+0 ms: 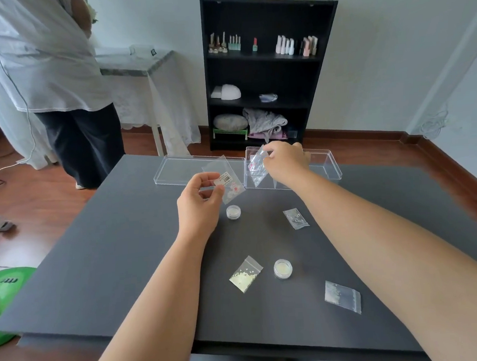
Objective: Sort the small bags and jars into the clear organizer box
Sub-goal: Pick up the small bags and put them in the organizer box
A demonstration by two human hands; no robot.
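My left hand (201, 200) pinches a clear bag with a barcode label and pink bits (227, 181) above the dark table. Over the clear organizer box (330, 163) at the table's far edge, my right hand (285, 160) holds a small clear bag with red specks (255, 162), its lower end inside the box. On the table lie a small clear jar (233, 211), a clear bag with white bits (296, 218), a bag of yellowish bits (246, 274), a jar with a pale yellow fill (283, 268) and a cloudy bag (342, 296).
The box's clear lid (180, 168) lies flat to the left of the box. A person (58, 88) stands beyond the table's far left corner. A black shelf (266, 67) stands against the wall behind. A green object (1, 292) sits on the floor at left.
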